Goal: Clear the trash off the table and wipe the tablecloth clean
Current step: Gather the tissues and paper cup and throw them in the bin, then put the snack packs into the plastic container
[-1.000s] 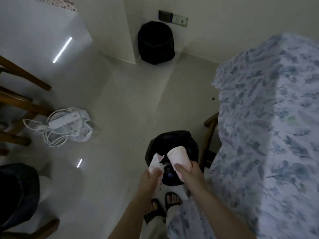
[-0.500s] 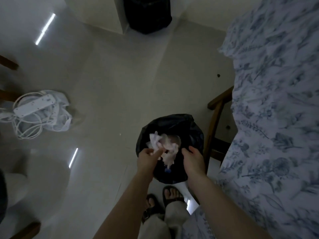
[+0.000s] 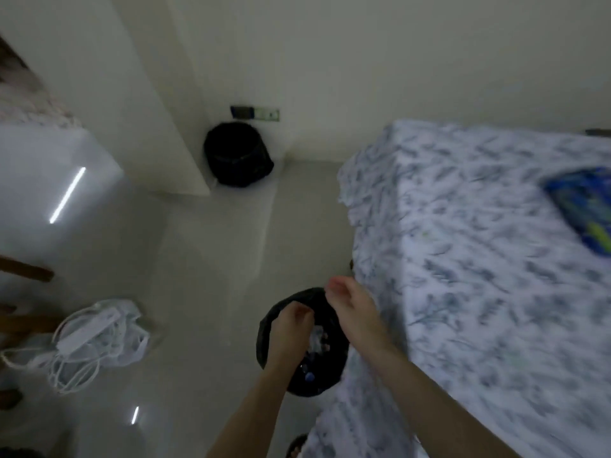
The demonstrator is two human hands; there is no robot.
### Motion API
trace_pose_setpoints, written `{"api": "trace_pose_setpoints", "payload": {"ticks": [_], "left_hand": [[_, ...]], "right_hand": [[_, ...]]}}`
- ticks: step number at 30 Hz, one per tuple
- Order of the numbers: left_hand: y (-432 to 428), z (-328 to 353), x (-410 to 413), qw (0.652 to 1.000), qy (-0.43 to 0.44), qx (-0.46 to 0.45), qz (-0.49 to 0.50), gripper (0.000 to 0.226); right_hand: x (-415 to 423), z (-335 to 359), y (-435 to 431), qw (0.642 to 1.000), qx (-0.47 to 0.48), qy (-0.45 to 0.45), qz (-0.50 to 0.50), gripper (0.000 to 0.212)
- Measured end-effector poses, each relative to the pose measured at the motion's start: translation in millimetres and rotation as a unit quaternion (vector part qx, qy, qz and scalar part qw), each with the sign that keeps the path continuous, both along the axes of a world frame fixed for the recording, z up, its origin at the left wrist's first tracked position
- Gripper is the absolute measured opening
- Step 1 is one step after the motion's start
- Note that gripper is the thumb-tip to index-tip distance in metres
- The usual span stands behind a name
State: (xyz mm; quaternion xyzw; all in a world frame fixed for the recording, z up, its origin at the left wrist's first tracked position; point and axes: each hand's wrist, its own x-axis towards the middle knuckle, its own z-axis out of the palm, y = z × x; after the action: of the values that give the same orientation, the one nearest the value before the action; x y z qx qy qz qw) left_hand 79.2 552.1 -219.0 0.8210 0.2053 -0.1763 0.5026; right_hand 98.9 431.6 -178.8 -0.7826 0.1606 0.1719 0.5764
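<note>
A black-lined trash bin (image 3: 274, 328) stands on the floor beside the table. Crumpled white tissue and the cup (image 3: 318, 338) lie inside it, blurred. My left hand (image 3: 291, 323) hovers over the bin's left side, fingers loosely curled downward and holding nothing. My right hand (image 3: 350, 307) is above the bin's right rim, close to the hanging tablecloth, fingers relaxed and empty. The table on the right wears a white tablecloth with a blue floral print (image 3: 479, 276). A blue and green packet (image 3: 585, 209) lies on it near the right edge of view.
A second black bin (image 3: 236, 155) sits in the wall corner at the back. A white power strip with coiled cable on a plastic bag (image 3: 96, 338) lies on the floor at left. Wooden chair legs (image 3: 29, 272) show at the left edge.
Both hands have let go of the tissue and the cup, which now lie in the bin. The view has tilted up, showing more of the table and the blue packet.
</note>
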Motion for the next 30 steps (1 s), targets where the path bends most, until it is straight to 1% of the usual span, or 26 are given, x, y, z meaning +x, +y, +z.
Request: {"api": "trace_pose_setpoints", "payload": {"ticks": [3,6,8,9,13,17,19,22,27,30], "left_hand": [[-29.2,59.4,-1.1,0.998,-0.043,0.013,-0.054,0.011],[-69.8,109.3,-8.4,0.987,-0.100,0.015,-0.123,0.011],[-101.5,135.4,-17.5,0.977,-0.119,-0.007,-0.177,0.012],[-118.7,146.4,-22.0,0.969,-0.128,-0.014,-0.210,0.014],[-191.2,173.4,-55.7,0.919,-0.134,0.032,-0.370,0.014],[-269.7,185.0,-83.3,0.869,-0.147,0.072,-0.467,0.013],[-313.4,187.1,-99.0,0.854,-0.149,0.082,-0.493,0.011],[-380.9,187.8,-129.2,0.843,-0.149,0.095,-0.508,0.012],[-487.2,175.1,-178.1,0.818,-0.152,0.085,-0.548,0.009],[-537.2,170.5,-202.4,0.807,-0.168,0.087,-0.560,0.009]], "right_hand": [[-15.0,59.4,-44.0,0.998,-0.023,-0.052,0.001,0.027],[-43.4,105.2,-106.2,0.993,-0.053,-0.086,-0.052,0.025],[-70.4,129.3,-152.3,0.988,-0.075,-0.097,-0.089,0.026],[-84.8,138.7,-175.9,0.986,-0.082,-0.100,-0.108,0.027],[-155.8,157.8,-268.1,0.973,-0.108,-0.076,-0.191,0.030],[-221.8,159.5,-349.1,0.955,-0.109,-0.067,-0.269,0.031],[-253.2,159.8,-386.3,0.949,-0.111,-0.066,-0.287,0.033],[-297.2,161.8,-441.2,0.948,-0.119,-0.056,-0.291,0.032],[-359.5,156.6,-535.9,0.940,-0.142,-0.045,-0.306,0.032],[-389.3,155.3,-583.3,0.934,-0.157,-0.028,-0.321,0.033]]}}
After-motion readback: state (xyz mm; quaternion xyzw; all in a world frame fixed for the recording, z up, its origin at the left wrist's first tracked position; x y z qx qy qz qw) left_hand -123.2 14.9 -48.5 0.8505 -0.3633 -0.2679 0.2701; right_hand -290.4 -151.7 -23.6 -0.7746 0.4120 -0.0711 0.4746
